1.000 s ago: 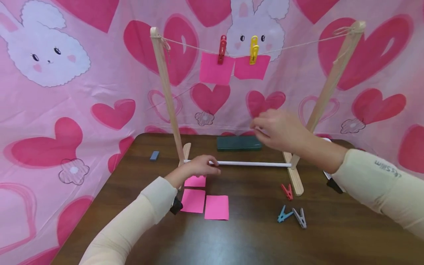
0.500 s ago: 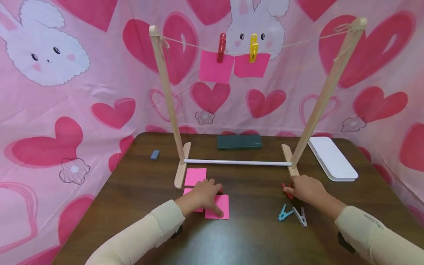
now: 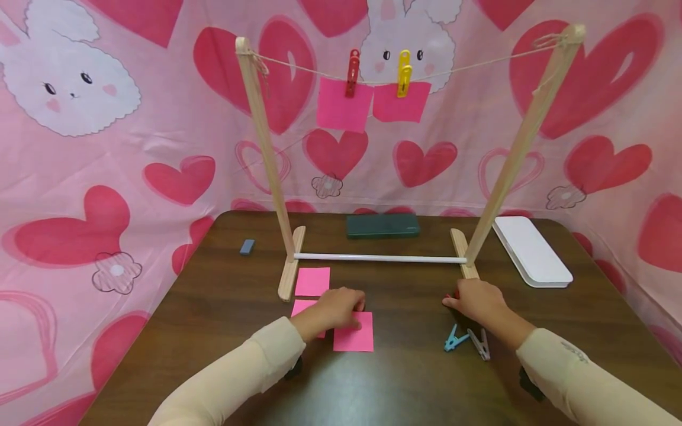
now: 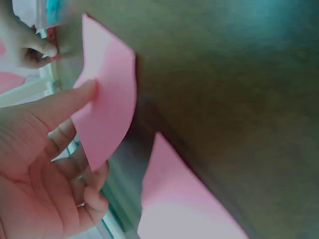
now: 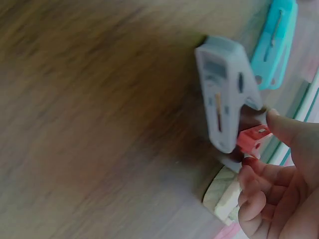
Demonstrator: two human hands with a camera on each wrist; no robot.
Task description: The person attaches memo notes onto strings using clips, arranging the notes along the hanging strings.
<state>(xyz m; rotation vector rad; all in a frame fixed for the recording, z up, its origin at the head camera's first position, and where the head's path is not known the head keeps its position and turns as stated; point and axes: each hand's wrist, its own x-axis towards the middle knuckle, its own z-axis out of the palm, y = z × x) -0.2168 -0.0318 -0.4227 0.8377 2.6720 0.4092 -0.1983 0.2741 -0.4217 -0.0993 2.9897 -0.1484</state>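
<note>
1. Left hand (image 3: 335,309): narrow, pinching a pink sheet (image 4: 112,99), thumb on its upper face, fingers beneath. The sheet bends in the grip. It is in front of the wooden frame (image 3: 266,142), nearer the frame's left post than its right.
2. Right hand (image 3: 482,303): also narrow, thumb and fingertips on a small red peg (image 5: 253,139), just by the front end of the frame's right foot.
3. Blue peg (image 3: 454,341) and grey peg (image 5: 222,94) lie close together on the surface (image 3: 405,384), in front of the frame's right foot.
4. Two more pink squares lie flat beside the frame's left foot: a far square (image 3: 312,281) and a near square (image 3: 305,306), the latter partly hidden by the left arm.
5. On the frame's string (image 3: 501,60), two sheets hang, one under a large red clip (image 3: 351,74), one under a yellow clip (image 3: 404,80).
6. Containers: green case (image 3: 382,226) behind the frame, white case (image 3: 533,251) to its right. Both look closed; contents hidden from me.
</note>
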